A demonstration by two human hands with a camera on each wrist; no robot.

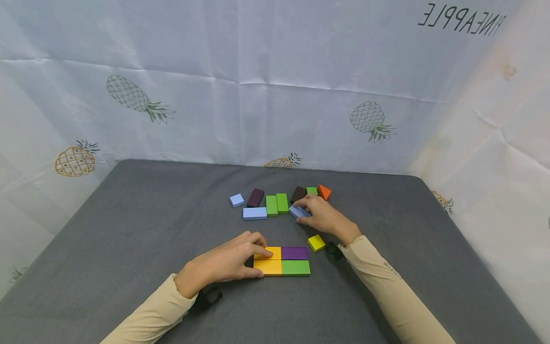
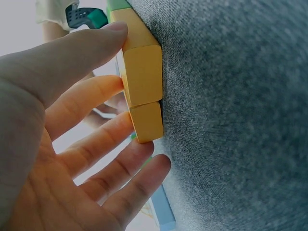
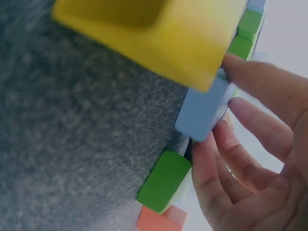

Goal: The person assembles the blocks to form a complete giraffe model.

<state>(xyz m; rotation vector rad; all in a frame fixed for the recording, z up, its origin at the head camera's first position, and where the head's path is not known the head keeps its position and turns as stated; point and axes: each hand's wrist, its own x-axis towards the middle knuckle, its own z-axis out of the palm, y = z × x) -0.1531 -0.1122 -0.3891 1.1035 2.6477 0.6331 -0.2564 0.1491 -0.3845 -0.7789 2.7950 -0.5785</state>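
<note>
My left hand (image 1: 229, 258) holds the left end of a flat two-by-two group of blocks. Its thumb lies at the near yellow-orange block (image 1: 268, 268), and its other fingers reach over and behind the far yellow-orange block (image 1: 275, 252). Beside these lie a purple block (image 1: 294, 253) and a green block (image 1: 295, 268). Farther off, my right hand (image 1: 323, 215) pinches a light blue block (image 3: 201, 109) between thumb and fingers. In the right wrist view that block is slightly tilted; whether it touches the table cannot be told. A bright yellow block (image 1: 316, 243) lies near the right wrist.
A loose row at the back holds a small blue block (image 1: 237, 200), a long blue block (image 1: 255, 213), green blocks (image 1: 282, 204), two dark blocks (image 1: 255, 197) and an orange triangular block (image 1: 324, 192). Behind the grey table (image 1: 129, 229) hangs a pineapple-print cloth (image 1: 240, 119).
</note>
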